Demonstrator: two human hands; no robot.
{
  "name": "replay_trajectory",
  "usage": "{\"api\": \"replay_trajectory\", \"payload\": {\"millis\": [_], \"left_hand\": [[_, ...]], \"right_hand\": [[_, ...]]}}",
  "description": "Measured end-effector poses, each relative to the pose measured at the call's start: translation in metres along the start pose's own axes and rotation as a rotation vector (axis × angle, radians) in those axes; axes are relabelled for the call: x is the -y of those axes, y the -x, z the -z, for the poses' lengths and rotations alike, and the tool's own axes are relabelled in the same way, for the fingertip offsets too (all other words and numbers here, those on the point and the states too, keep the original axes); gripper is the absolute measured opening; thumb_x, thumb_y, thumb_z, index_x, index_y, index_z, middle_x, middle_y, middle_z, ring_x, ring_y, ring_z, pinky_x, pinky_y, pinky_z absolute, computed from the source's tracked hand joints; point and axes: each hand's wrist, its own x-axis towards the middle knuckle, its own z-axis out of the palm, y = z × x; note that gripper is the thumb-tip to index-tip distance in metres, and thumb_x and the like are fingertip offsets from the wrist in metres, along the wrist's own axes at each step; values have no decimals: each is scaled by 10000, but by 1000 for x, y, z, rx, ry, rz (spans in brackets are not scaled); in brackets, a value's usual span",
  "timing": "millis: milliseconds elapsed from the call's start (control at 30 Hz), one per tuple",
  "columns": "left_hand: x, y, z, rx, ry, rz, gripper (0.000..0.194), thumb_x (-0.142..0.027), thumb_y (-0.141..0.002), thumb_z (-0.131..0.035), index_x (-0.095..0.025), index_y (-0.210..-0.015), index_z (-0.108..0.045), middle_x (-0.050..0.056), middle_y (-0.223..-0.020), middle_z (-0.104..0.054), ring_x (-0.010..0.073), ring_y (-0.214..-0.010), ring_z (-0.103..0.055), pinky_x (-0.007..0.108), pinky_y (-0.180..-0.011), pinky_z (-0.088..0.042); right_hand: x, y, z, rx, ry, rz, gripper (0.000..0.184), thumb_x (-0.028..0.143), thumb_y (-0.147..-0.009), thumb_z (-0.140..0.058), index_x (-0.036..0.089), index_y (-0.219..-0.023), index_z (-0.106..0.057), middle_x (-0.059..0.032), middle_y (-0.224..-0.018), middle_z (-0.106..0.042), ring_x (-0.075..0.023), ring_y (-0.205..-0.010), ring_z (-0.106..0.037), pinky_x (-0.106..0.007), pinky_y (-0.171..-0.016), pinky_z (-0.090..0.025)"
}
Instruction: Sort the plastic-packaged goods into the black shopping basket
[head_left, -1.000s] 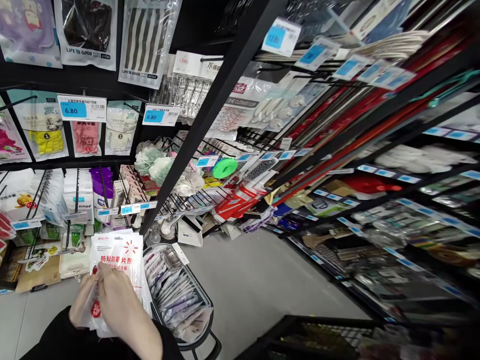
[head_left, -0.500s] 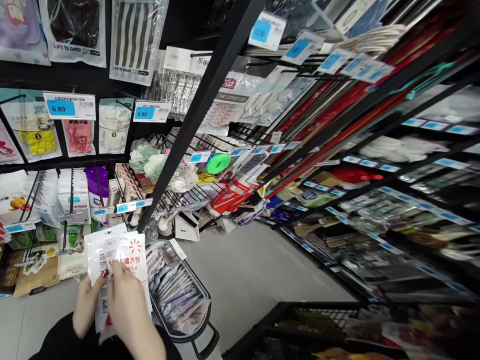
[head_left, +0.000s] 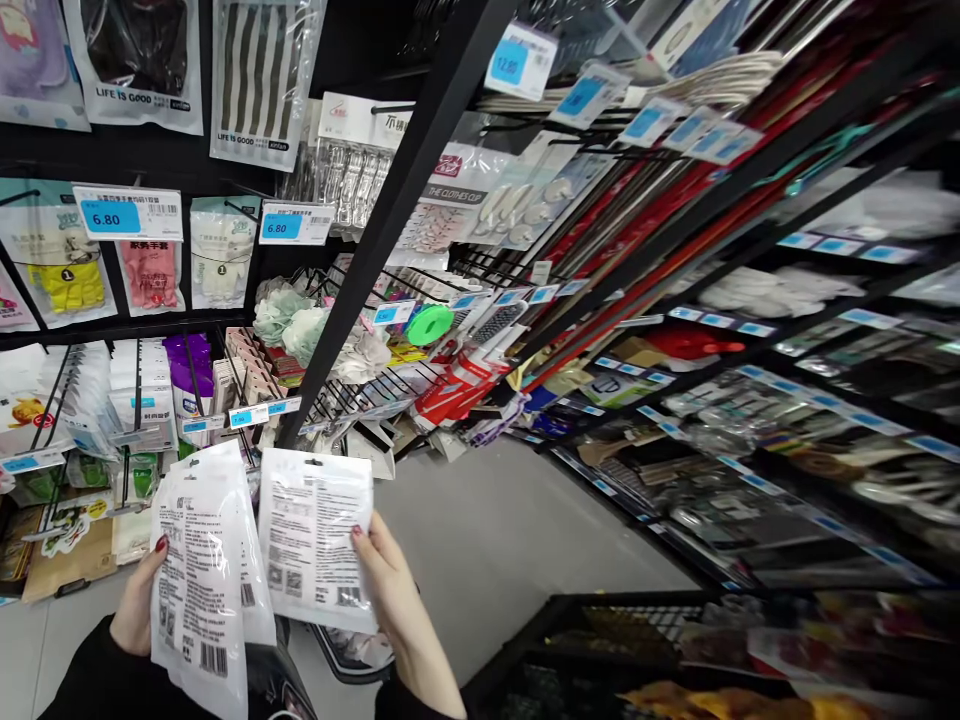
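My left hand [head_left: 139, 598] grips the left edge of some white plastic packets [head_left: 199, 590], thumb on top. At least two overlap there, their backs with small print and a barcode facing me. To their right, another white packet [head_left: 315, 530] is pinched at its right edge by my right hand [head_left: 386, 570]. It also shows printed text, square codes and a barcode. The fingers behind the packets are mostly hidden. Beneath the right packet, part of a dark-rimmed basket [head_left: 349, 672] shows on the floor.
Hanging gloves [head_left: 71, 285] and price tags [head_left: 127, 213] fill the rack ahead. A black post [head_left: 397, 210] slants between shelf sections. Grey floor [head_left: 480, 510] runs to the right, beside more stocked shelving [head_left: 795, 420]. A black crate [head_left: 570, 640] stands at lower right.
My hands, close together over the packets before, have moved apart. One packet is now separate in my right hand. The packets now show their printed backs, and they cover most of the basket.
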Motion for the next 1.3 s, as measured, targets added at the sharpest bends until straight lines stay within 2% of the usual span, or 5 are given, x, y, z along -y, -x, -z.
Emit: {"api": "replay_trajectory", "payload": {"millis": [267,667,1000,1167,1300], "left_hand": [[15,0,-3,30,-156,-96,650,-91,-729,-618,-166,-1315,-344,59,-848,-724,275,-823,-671,406,-782,-534],[16,-4,-6,114,-342,-29,289,-277,-713,-682,-132,-956,-626,84,-863,-724,253,-833,-667,328,-732,-519],[17,-11,-4,133,-411,-97,324,-320,-713,-685,-132,-973,-637,97,-886,-724,259,-860,-662,340,-732,-521],[15,-10,-5,64,-450,-190,393,-334,-677,-710,-125,-999,-628,99,-902,-721,285,-900,-649,353,-719,-527],[13,-9,-6,83,-466,-205,386,-358,-699,-686,-121,-998,-628,98,-882,-724,286,-851,-661,356,-710,-531]], "right_hand": [[-36,-5,-65,156,-108,7,441,427,-770,-594,239,-1166,-551,-58,-1172,-588,-242,-1098,-518,-403,-999,-343],[-55,4,-63,256,37,-13,557,526,-761,-570,240,-1218,-429,-81,-1254,-518,-242,-1144,-494,-389,-952,-406],[-80,3,-69,25,71,50,786,391,-697,-673,227,-1344,-257,-112,-1283,-462,-243,-1152,-484,-377,-938,-415],[-67,5,-72,-23,209,143,264,380,-707,-653,187,-875,-584,-52,-920,-553,-210,-878,-571,-322,-788,-474],[-60,5,-70,6,160,84,227,398,-756,-598,180,-819,-584,-52,-883,-560,-199,-827,-572,-299,-726,-479]]}}
